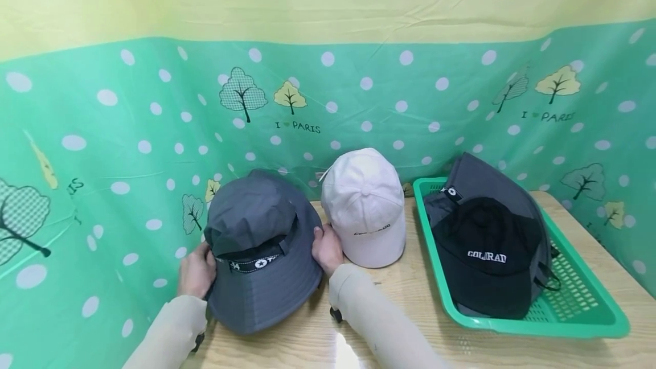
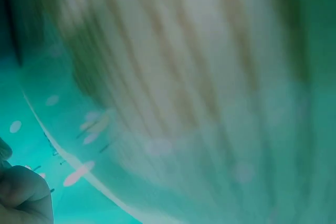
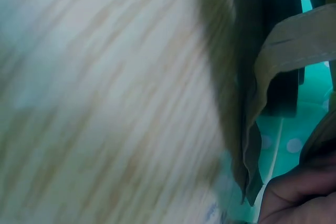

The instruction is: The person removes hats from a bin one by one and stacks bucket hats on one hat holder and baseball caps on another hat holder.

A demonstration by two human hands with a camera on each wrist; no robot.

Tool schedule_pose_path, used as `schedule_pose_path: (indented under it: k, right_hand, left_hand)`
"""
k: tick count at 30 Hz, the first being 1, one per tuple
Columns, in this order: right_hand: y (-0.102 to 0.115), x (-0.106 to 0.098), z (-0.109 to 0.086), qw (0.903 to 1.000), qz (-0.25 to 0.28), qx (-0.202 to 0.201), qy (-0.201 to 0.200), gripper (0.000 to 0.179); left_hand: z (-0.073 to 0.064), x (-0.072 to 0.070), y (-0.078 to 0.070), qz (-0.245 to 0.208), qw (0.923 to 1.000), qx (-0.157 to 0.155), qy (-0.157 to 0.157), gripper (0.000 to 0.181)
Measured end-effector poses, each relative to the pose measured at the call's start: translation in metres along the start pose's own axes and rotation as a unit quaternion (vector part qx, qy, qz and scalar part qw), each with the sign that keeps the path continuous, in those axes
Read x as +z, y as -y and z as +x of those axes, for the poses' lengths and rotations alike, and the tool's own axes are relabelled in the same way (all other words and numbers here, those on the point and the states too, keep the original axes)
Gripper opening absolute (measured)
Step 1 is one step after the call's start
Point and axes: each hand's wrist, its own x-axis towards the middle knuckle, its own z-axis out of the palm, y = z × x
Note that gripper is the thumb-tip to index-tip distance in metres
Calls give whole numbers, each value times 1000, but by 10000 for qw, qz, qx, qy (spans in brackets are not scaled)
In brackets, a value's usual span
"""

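A dark grey bucket hat (image 1: 256, 238) with a black printed band stands tilted at the left of the table, its wide brim facing me. My left hand (image 1: 197, 269) grips the brim's left side; in the left wrist view only part of that hand (image 2: 23, 195) shows at the lower left edge. On the opposite side, my right hand (image 1: 328, 246) holds the brim edge between thumb and fingers. That hand (image 3: 299, 195) appears at the lower right of the right wrist view. A white cap (image 1: 364, 204) with small dark lettering stands just beyond the right hand.
To the right, a green plastic basket (image 1: 579, 329) holds a black cap (image 1: 487, 255) with white lettering over another dark grey hat (image 1: 497, 181). Behind the wooden table (image 1: 394, 295) hangs a green and yellow curtain (image 1: 359, 73), which also runs along both sides.
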Motion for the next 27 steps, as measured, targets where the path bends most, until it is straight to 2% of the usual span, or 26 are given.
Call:
schedule_pose_path:
  k: [4,8,12,15,17,19,22,27]
  right_hand:
    - [1,1,0,10000,24,71,61,22]
    - [2,-2,-2,9994,134,188,265,25]
    - [1,-12,-10,9915,697,497,984,30]
    - [-2,-23,-20,9775,1176,771,1572,32]
    - [-3,-32,-27,9715,1325,793,1797,34]
    - [-3,-40,-33,9705,1336,741,1867,33]
    - [-4,-54,-42,9727,1238,461,1907,30]
    - [-3,-82,-61,9706,980,-43,2199,20]
  left_hand:
    - [0,1,1,49,9999,-99,-33,29]
    - [2,-2,-1,31,9997,-231,91,35]
    - [2,-12,0,-35,9991,-276,326,43]
    - [0,-24,0,-36,9991,-47,414,45]
    - [-1,-33,-2,-47,9992,178,362,45]
    - [-4,-42,-8,-132,9990,309,289,44]
    - [-11,-53,-23,-304,9988,368,54,39]
    - [-26,-63,-55,-462,9977,323,-379,30]
